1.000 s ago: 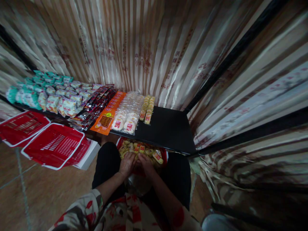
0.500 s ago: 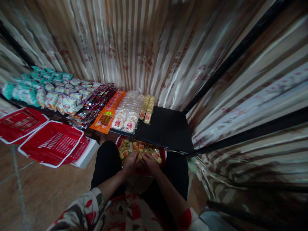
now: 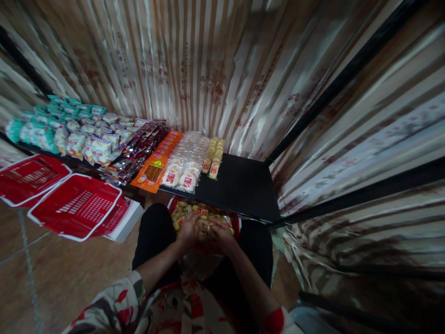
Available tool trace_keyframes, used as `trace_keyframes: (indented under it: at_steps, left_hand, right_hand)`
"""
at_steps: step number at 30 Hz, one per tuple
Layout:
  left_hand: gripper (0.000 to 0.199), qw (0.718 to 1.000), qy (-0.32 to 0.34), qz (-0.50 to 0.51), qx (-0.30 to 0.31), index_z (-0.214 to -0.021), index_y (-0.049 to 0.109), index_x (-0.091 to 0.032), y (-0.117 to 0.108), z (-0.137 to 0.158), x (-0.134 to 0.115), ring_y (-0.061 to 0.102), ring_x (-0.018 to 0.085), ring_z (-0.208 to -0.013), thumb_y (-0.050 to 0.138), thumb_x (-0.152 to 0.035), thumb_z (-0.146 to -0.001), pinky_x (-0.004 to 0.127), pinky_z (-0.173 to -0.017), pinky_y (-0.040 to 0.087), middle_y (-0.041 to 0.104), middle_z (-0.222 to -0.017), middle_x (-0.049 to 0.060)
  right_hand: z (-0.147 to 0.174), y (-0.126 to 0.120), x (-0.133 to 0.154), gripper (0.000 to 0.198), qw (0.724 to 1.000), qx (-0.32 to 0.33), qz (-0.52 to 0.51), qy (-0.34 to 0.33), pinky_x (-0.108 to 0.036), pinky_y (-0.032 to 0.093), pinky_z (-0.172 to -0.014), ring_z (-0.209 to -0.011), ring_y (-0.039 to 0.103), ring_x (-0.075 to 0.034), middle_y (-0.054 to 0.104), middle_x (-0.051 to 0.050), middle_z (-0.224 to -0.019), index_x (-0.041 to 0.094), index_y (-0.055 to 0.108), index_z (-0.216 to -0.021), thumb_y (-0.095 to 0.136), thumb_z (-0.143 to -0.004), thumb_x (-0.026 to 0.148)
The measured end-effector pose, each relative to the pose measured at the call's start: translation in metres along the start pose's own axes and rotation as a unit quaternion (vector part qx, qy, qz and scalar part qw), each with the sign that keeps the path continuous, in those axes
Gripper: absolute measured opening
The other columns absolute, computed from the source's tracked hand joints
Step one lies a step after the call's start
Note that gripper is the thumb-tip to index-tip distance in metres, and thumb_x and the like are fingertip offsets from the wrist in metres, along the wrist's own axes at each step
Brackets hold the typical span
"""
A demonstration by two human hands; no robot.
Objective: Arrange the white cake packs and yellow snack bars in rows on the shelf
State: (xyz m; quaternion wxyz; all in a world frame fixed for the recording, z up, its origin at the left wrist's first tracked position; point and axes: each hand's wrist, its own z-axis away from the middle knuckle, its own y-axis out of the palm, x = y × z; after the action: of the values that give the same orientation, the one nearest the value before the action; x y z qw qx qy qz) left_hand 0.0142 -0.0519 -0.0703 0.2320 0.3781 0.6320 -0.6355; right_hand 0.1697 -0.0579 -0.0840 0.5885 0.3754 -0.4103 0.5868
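Striped beige curtain (image 3: 194, 55), flat black shelf (image 3: 243, 181). Left hand (image 3: 189, 229), right hand (image 3: 223, 236) on yellow plastic-wrapped snacks (image 3: 204, 212) in red basket (image 3: 238, 226); can't tell if fingers grip any. Probably light, slippery, crushable; pinch wrapper ends.

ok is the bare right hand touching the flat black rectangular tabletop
Apart: the head view shows small yellow plastic-wrapped packets in the gap between the bare right hand and the near edge of the flat black tabletop.
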Motion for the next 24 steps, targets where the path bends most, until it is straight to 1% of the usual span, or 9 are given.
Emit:
trace_keyframes:
  at_steps: [3, 7, 11, 14, 16, 18, 20, 22, 24]
  left_hand:
    - [0.043, 1.0, 0.001, -0.03, -0.002, -0.108, 0.059, -0.015, -0.016, -0.005, 0.002, 0.047, 0.018, -0.117, 0.038, -0.003, -0.072, 0.034, -0.104, 0.036, 0.054, -0.121, 0.008]
    - [0.05, 0.999, 0.034, -0.021, 0.036, -0.117, 0.054, -0.017, -0.025, -0.005, 0.001, 0.043, 0.017, -0.121, 0.039, -0.004, -0.072, 0.032, -0.105, 0.035, 0.047, -0.13, 0.007]
    - [0.056, 0.994, 0.089, 0.016, 0.066, -0.124, 0.048, -0.02, -0.02, -0.004, -0.005, 0.04, 0.016, -0.125, 0.039, -0.003, -0.071, 0.033, -0.107, 0.033, 0.045, -0.133, 0.006]
    - [0.061, 0.994, 0.082, 0.036, 0.055, -0.129, 0.04, -0.017, -0.018, -0.005, -0.009, 0.041, 0.018, -0.123, 0.041, -0.003, -0.07, 0.037, -0.105, 0.035, 0.047, -0.131, 0.009]
    - [0.061, 0.994, 0.089, 0.043, 0.056, -0.129, 0.039, -0.017, -0.019, -0.006, -0.009, 0.042, 0.019, -0.123, 0.043, -0.004, -0.069, 0.039, -0.105, 0.035, 0.047, -0.13, 0.01]
    - [0.059, 0.991, 0.113, 0.047, 0.06, -0.127, 0.041, -0.017, -0.023, -0.007, -0.01, 0.041, 0.019, -0.123, 0.044, -0.003, -0.069, 0.039, -0.105, 0.034, 0.047, -0.13, 0.01]
    - [0.052, 0.989, 0.127, 0.051, 0.057, -0.121, 0.047, -0.017, -0.027, -0.008, -0.012, 0.043, 0.019, -0.12, 0.044, -0.004, -0.07, 0.037, -0.103, 0.035, 0.05, -0.126, 0.009]
    - [0.041, 0.991, 0.117, 0.05, 0.046, -0.112, 0.053, -0.018, -0.03, -0.01, -0.016, 0.049, 0.018, -0.111, 0.044, -0.007, -0.074, 0.035, -0.098, 0.039, 0.055, -0.115, 0.008]
    - [0.032, 0.994, 0.088, 0.044, 0.042, -0.106, 0.056, -0.02, -0.032, -0.015, -0.02, 0.055, 0.016, -0.096, 0.045, -0.013, -0.077, 0.032, -0.088, 0.044, 0.058, -0.1, 0.005]
  right_hand:
    - [0.001, -0.013, 0.017, 0.037, 0.994, 0.02, -0.085, 0.062, -0.034, 0.051, -0.073, -0.085, 0.064, -0.021, 0.068, -0.007, -0.089, 0.017, 0.064, -0.096, 0.057, -0.06, 0.024]
    - [0.002, -0.026, 0.041, 0.039, 0.988, 0.037, -0.126, 0.085, -0.031, 0.05, -0.072, -0.084, 0.064, -0.019, 0.069, -0.006, -0.089, 0.017, 0.065, -0.094, 0.056, -0.056, 0.018]
    - [0.002, -0.031, 0.054, 0.04, 0.985, 0.07, -0.137, 0.083, -0.028, 0.05, -0.068, -0.082, 0.064, -0.017, 0.069, -0.006, -0.093, 0.018, 0.065, -0.096, 0.054, -0.058, 0.016]
    - [0.001, -0.032, 0.055, 0.041, 0.984, 0.081, -0.146, 0.065, -0.027, 0.051, -0.069, -0.086, 0.064, -0.018, 0.068, -0.006, -0.099, 0.018, 0.065, -0.098, 0.053, -0.059, 0.015]
    - [-0.001, -0.033, 0.054, 0.04, 0.981, 0.082, -0.161, 0.065, -0.027, 0.051, -0.069, -0.086, 0.064, -0.017, 0.067, -0.007, -0.1, 0.018, 0.064, -0.098, 0.054, -0.059, 0.014]
    - [-0.003, -0.032, 0.051, 0.038, 0.976, 0.084, -0.187, 0.074, -0.026, 0.051, -0.067, -0.083, 0.065, -0.017, 0.068, -0.006, -0.098, 0.018, 0.064, -0.096, 0.056, -0.059, 0.014]
    - [-0.004, -0.03, 0.046, 0.034, 0.968, 0.091, -0.217, 0.092, -0.025, 0.052, -0.064, -0.079, 0.065, -0.017, 0.069, -0.005, -0.092, 0.018, 0.063, -0.092, 0.057, -0.059, 0.013]
    - [-0.004, -0.028, 0.041, 0.028, 0.956, 0.098, -0.249, 0.116, -0.025, 0.052, -0.061, -0.076, 0.066, -0.017, 0.069, -0.005, -0.086, 0.018, 0.063, -0.088, 0.058, -0.061, 0.013]
    - [-0.003, -0.025, 0.035, 0.021, 0.942, 0.095, -0.288, 0.142, -0.024, 0.052, -0.058, -0.073, 0.067, -0.018, 0.069, -0.005, -0.082, 0.017, 0.061, -0.085, 0.059, -0.064, 0.015]
